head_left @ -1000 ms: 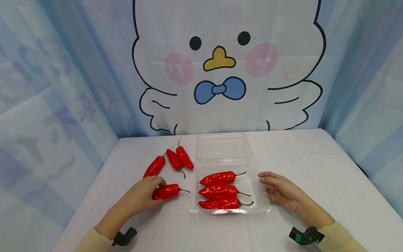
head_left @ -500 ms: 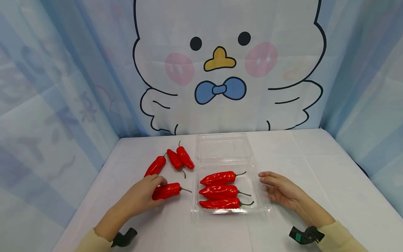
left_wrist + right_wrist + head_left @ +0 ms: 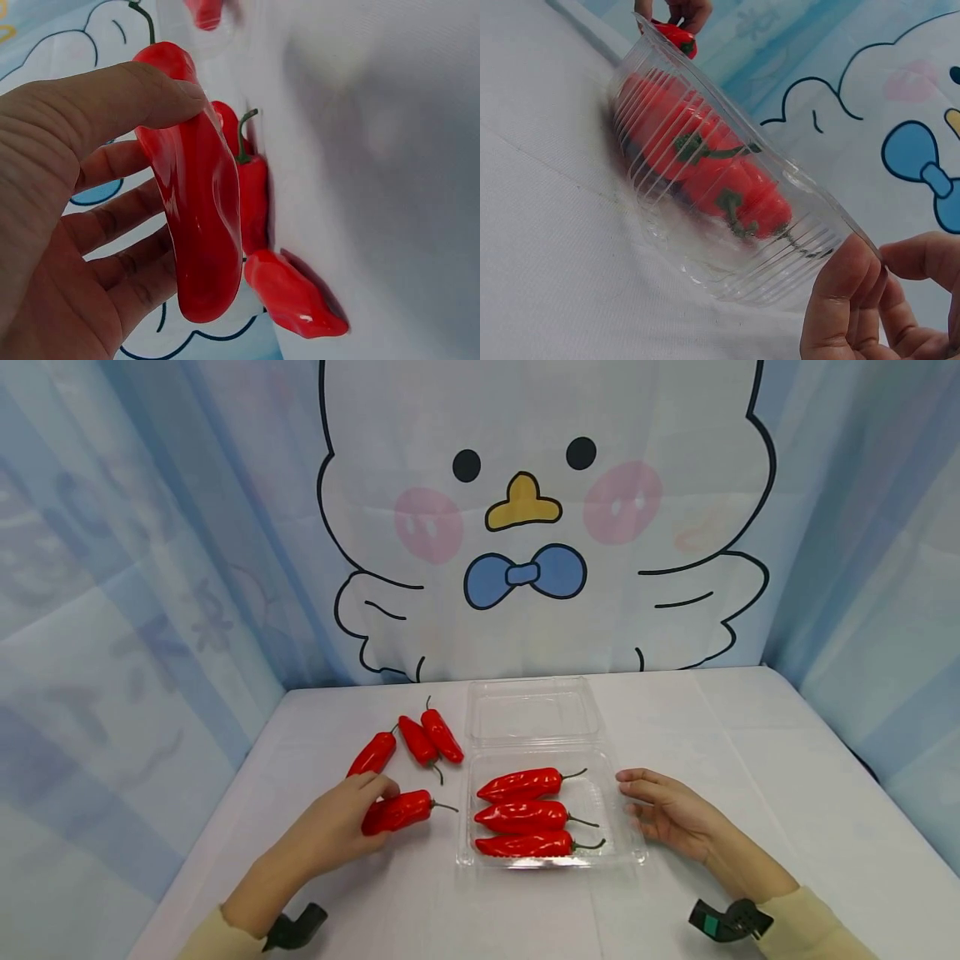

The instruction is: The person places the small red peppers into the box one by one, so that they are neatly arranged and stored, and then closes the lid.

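My left hand grips a glossy red chili pepper left of the box, its green stem pointing right. In the left wrist view the thumb lies across this chili pepper near its stem end, with the fingers behind it. An open clear plastic box stands in the middle of the table, holding three red chili peppers side by side, stems to the right. My right hand is at the box's right side. In the right wrist view its thumb and finger pinch the rim of the box.
Three more red chili peppers lie on the white table at the back left, one of them just beyond my left hand. The box's lid lies folded back toward the cartoon-print curtain.
My left hand has raised the chili pepper slightly, and its stem end now tips up and a little to the right. The right hand and the box stay in place.
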`<state>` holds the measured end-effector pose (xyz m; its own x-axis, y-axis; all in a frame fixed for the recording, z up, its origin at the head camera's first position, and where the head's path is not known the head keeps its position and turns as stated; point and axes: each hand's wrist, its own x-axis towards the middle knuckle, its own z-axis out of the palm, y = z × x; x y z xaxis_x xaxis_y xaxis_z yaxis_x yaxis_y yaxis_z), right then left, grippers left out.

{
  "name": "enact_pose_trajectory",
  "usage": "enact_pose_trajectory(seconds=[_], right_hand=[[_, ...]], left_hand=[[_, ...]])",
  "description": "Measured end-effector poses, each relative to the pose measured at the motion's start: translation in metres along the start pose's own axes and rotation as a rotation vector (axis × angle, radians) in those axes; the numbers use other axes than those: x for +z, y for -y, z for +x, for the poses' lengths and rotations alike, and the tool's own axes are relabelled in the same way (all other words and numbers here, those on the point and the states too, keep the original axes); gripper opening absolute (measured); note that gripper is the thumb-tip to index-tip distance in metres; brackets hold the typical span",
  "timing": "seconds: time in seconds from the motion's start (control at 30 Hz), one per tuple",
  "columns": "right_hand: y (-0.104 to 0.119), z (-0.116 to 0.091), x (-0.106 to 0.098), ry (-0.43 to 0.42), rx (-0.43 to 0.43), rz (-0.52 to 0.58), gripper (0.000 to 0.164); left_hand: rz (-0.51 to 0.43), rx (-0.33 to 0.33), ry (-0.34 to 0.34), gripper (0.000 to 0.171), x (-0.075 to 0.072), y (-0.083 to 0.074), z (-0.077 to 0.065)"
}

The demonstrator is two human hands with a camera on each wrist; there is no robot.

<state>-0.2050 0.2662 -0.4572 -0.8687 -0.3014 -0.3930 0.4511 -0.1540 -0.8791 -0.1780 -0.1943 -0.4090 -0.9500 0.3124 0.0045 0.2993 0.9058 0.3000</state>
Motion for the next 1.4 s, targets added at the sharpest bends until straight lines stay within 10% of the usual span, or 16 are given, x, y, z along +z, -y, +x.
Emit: enact_pose_trajectory(seconds=[1.4], right_hand=[[0.002, -0.002, 0.003, -0.007, 0.003, 0.002, 0.013]], left_hand=[[0.009, 0.166, -0.026, 0.061, 0.004, -0.036, 0.012]])
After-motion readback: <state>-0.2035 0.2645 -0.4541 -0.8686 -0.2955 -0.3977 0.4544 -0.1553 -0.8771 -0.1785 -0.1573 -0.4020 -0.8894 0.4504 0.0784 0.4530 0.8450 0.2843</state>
